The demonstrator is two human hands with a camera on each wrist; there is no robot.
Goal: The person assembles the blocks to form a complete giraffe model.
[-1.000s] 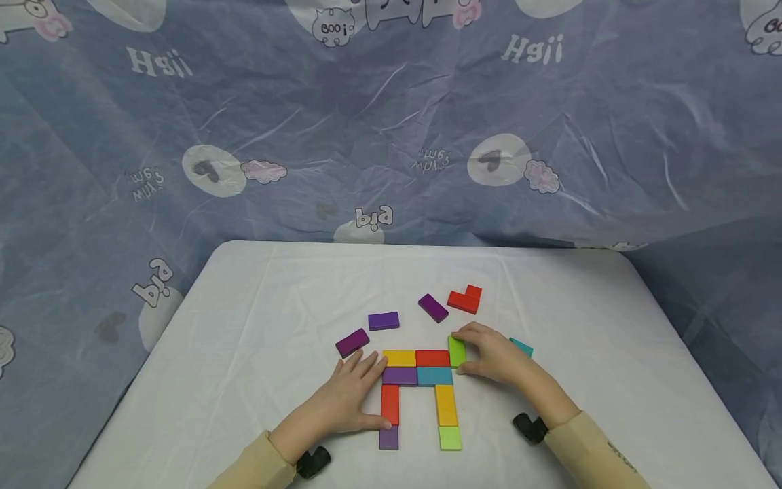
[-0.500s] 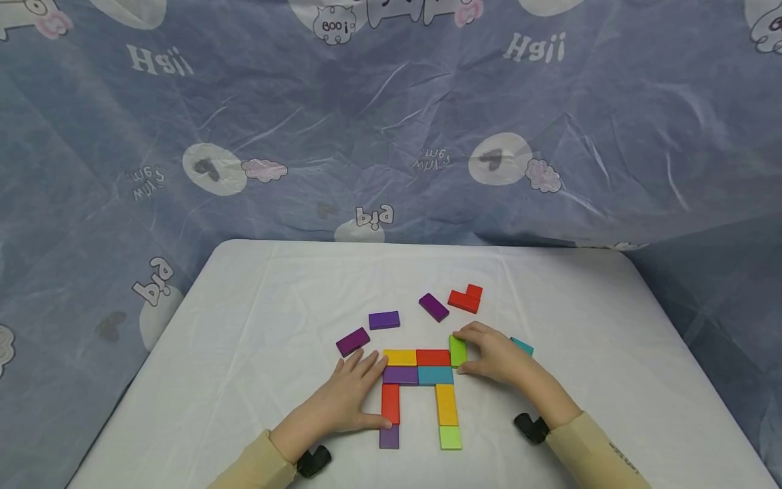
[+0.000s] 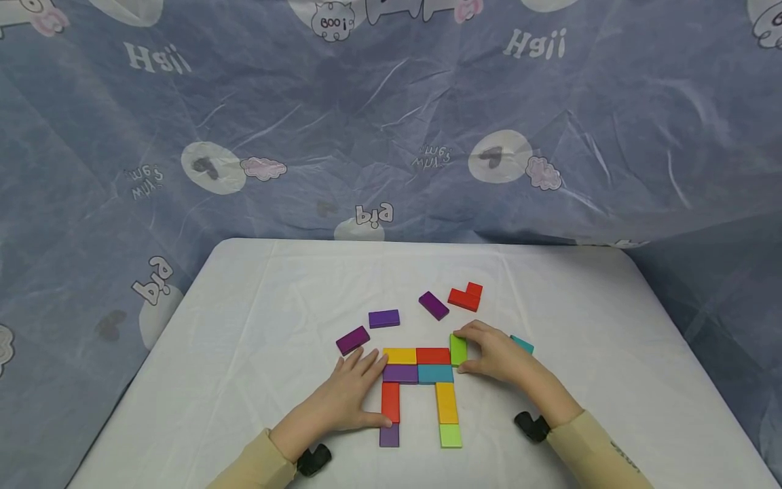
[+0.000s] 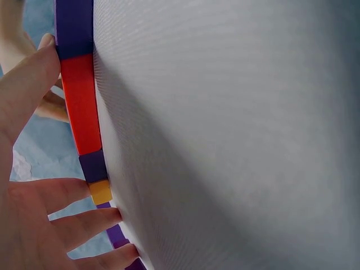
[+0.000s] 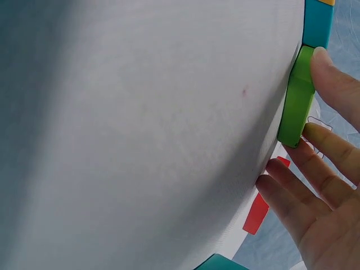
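Left hand (image 3: 343,399) spread against block figure (image 3: 400,374); right hand (image 3: 496,354) pinches green block (image 3: 458,349), partly hiding loose teal block (image 3: 522,344). Purple blocks (image 3: 383,318), red L-block (image 3: 466,299) beyond. Cloth (image 3: 342,102) reads "BOO".

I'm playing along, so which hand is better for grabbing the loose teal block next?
Probably the right hand: the loose teal block lies just beside it, though its grip is on the upper green block. The left hand is farther away, across the block shape.
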